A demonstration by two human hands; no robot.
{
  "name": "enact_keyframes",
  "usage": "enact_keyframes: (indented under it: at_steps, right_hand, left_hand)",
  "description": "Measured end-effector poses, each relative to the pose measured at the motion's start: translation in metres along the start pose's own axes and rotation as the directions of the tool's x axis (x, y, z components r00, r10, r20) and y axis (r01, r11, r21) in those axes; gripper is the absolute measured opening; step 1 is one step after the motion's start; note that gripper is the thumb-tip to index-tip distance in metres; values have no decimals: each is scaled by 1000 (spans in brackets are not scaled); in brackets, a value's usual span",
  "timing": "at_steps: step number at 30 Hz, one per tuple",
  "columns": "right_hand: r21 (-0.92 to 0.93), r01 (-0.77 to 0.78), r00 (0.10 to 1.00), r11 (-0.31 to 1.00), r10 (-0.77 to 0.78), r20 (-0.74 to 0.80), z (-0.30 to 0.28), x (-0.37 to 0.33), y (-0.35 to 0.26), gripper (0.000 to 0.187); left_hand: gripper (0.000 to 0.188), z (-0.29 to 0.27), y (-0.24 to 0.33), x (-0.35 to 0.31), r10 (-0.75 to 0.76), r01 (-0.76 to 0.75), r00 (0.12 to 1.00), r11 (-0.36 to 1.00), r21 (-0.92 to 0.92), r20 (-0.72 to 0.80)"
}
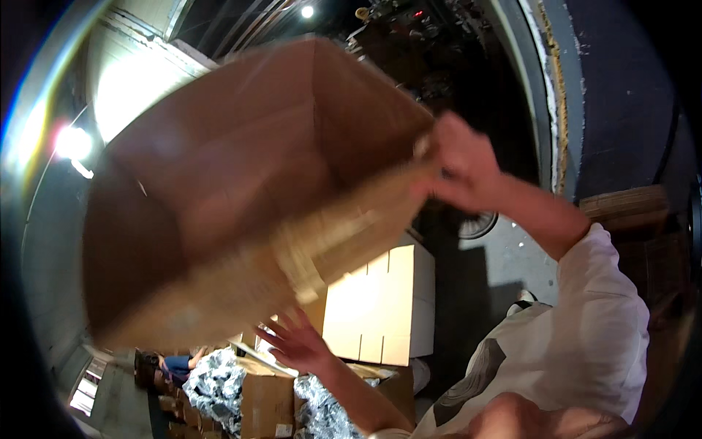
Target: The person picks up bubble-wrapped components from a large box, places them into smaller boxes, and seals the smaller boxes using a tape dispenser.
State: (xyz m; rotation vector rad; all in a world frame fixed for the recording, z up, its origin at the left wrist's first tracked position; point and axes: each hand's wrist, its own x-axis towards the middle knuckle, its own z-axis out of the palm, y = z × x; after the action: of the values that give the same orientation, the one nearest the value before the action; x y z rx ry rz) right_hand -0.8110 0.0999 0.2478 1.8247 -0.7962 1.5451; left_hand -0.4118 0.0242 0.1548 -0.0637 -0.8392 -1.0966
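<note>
A large brown cardboard box (241,168) is held up in front of me, tilted, with its hollow inside facing me. It is blurred by motion, and loose tape (301,274) hangs along its lower side. My right hand (464,164) is closed on the box's right-hand edge. Under the box's lower side, near the tape, my left hand (300,344) has its fingers spread; whether the fingertips touch the cardboard I cannot tell.
A pale carton (376,304) stands below the raised box. Grey plastic-wrapped bundles (216,384) and a smaller brown carton (265,406) lie at the bottom. Another person (175,367) is at the lower left. Flattened cardboard (625,208) leans at the right, near a wheel (479,225).
</note>
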Motion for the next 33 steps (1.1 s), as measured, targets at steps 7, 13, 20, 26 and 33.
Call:
enact_keyframes:
  at_steps: [7, 13, 20, 26, 33]
  right_hand:
    - [295, -401, 849, 868, 473, -238, -85, 74, 109, 29]
    - [-392, -480, 845, 785, 293, -448, -115, 77, 249, 33]
    - [-592, -385, 914, 708, 201, -353, -63, -34, 502, 29]
    - [-592, -574, 804, 566, 529, -273, -2, -139, 671, 19]
    - [-854, -413, 685, 317, 726, -61, 91, -307, 830, 35]
  left_hand:
    - [63, 159, -118, 93, -309, 146, 834, 923, 357, 457]
    - [49, 157, -229, 78, -263, 103, 877, 920, 378, 402]
    - [38, 56, -326, 125, -102, 210, 967, 835, 509, -231]
    - [18, -82, -312, 66, -24, 413, 780, 771, 485, -625]
    - [13, -90, -302, -44, 379, 711, 177, 589, 384, -909]
